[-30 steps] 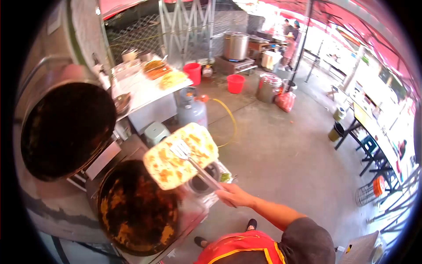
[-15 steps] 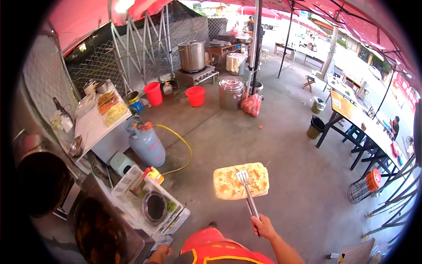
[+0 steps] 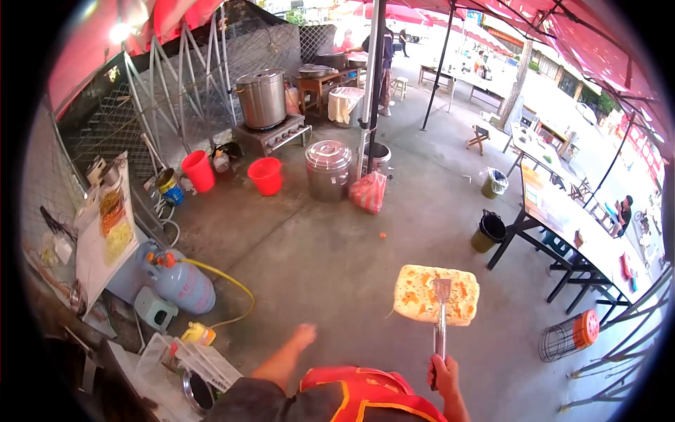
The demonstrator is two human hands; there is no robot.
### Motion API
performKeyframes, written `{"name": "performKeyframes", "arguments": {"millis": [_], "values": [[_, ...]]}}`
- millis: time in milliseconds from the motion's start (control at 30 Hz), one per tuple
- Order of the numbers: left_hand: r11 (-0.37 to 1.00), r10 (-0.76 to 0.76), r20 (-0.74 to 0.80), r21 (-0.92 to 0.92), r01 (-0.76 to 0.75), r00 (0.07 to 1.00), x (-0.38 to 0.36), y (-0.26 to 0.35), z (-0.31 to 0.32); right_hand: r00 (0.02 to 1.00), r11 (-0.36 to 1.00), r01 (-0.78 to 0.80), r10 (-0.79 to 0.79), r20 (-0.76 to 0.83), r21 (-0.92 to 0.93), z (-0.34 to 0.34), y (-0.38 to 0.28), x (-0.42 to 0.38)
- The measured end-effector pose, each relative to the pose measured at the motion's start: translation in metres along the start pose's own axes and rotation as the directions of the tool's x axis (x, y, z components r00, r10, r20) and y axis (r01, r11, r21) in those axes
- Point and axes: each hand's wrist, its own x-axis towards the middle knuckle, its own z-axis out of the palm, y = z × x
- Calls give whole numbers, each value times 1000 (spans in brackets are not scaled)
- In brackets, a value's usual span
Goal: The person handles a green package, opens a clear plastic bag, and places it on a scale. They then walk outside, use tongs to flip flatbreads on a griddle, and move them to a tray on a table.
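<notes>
My right hand (image 3: 444,371) is closed around the handle of metal tongs (image 3: 440,336). The tongs grip a rectangular flatbread (image 3: 408,295), pale with browned orange patches and dark specks, held out over the floor. One flat slotted tip lies on its upper face; the underside is hidden. My left hand (image 3: 304,336) is off to the left in the air, slightly blurred, its fingers drawn in and nothing visible in them. A red apron (image 3: 351,378) with yellow edging covers my front.
A grey gas cylinder (image 3: 184,285) with a yellow hose stands left, near a white crate (image 3: 211,362). Ahead are red buckets (image 3: 265,176), a lidded steel pot (image 3: 329,172) and a tent pole (image 3: 373,91). Right, a long table (image 3: 562,218) and wire basket (image 3: 560,342); people farther back.
My view has swung right and away from the dark wok at lower left. The flatbread in the tongs has moved right in view. My left hand has risen and come forward.
</notes>
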Motion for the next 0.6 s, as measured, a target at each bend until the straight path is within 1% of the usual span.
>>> {"name": "performKeyframes", "arguments": {"millis": [33, 67, 100, 133, 167, 200, 300, 333, 367, 400, 433, 467, 500, 533, 567, 600], "values": [[947, -25, 73, -317, 47, 997, 18, 87, 27, 999, 1000, 29, -29, -23, 8, -10, -13, 23], [979, 194, 242, 7, -202, 951, 71, 133, 47, 997, 998, 55, -54, -50, 19, -19, -26, 48], [952, 149, 254, -299, -69, 956, 81, 207, 73, 996, 997, 67, -65, -67, 25, -27, -39, 74], [968, 203, 257, -200, -154, 945, 104, 263, 93, 995, 997, 76, -74, -70, 28, -36, -47, 105], [920, 390, 216, -118, -373, 895, 133, 304, 114, 994, 996, 80, -78, -75, 28, -48, -55, 135], [817, 571, 189, -31, -576, 799, 160, 330, 127, 993, 995, 93, -91, -78, 26, -55, -56, 163], [743, 655, 155, 48, -667, 740, 242, 407, 146, 992, 998, 64, -61, -109, 25, -80, -96, 263], [792, 585, 180, 84, -605, 791, 272, 422, 145, 991, 997, 80, -78, -112, 20, -89, -120, 302], [831, 512, 200, 133, -541, 836, 310, 418, 136, 990, 995, 96, -93, -110, 28, -96, -143, 337], [909, 343, 130, 202, -364, 930, 344, 392, 124, 989, 993, 108, -103, -105, 47, -102, -167, 375], [954, 160, 54, 249, -168, 986, 376, 369, 112, 990, 992, 110, -103, -95, 65, -103, -184, 404], [959, -28, 17, 282, 22, 999, 373, 374, 96, 992, 992, 103, -96, -84, 77, -109, -206, 437], [927, -215, -21, 310, 211, 976, 370, 377, 79, 991, 991, 110, -103, -86, 81, -113, -231, 471], [780, 30, 81, 621, -73, 996, 389, 343, 64, 991, 991, 120, -115, -69, 66, -120, -253, 506], [458, 272, 177, 841, -289, 946, 409, 312, 50, 990, 990, 132, -129, -51, 50, -128, -272, 544], [770, 45, -52, 638, -2, 998, 417, 330, 53, 989, 989, 144, -143, -33, 34, -135, -292, 582]]}}
